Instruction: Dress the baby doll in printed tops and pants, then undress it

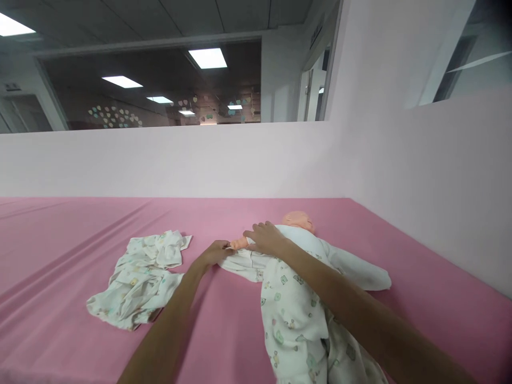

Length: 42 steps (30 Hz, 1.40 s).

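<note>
doll point(297, 220), right of centre in the frame: left hand point(216, 252) pinching the sleeve point(243, 263), seemingly to hold it taut; right hand point(266, 239) laid over the doll's arm point(240, 244), apparently steadying it, grip unclear.

There's a pink sheet point(52, 256) across the bottom, with long diagonal wrinkles on the left. Its back edge meets a plain white wall point(168, 162), and another white wall point(424, 176) joins that one in a corner on the right. Above the back wall is a wide, kinda dark window point(152, 69) with a handful of bright light panels point(208, 58) showing in it – can't tell if they're behind the glass or reflected. Two bunches of little heart shapes point(115, 116) too, pale and greenish. Gray ceiling point(120, 16) up top, doorway point(316, 88) toward the right.
</note>
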Each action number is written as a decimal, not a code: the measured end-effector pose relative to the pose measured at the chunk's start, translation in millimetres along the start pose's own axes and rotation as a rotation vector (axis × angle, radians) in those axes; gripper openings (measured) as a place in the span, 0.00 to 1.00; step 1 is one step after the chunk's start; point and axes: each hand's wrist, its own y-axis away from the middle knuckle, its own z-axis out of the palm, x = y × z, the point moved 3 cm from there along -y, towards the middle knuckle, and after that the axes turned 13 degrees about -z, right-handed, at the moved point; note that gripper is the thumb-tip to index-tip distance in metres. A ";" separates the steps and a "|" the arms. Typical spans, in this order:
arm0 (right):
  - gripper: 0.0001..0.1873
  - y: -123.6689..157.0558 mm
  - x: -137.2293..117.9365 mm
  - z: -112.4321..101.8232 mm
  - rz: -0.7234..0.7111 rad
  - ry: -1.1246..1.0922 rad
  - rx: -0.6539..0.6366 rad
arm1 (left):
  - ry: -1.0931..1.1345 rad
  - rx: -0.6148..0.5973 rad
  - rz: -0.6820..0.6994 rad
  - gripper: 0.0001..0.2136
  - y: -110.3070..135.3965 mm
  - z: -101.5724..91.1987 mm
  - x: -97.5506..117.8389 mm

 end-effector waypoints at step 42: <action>0.11 323.8 114.2 87.0 1.025 -0.816 0.538 | -0.652 -0.131 0.742 0.16 46.3 168.9 235.2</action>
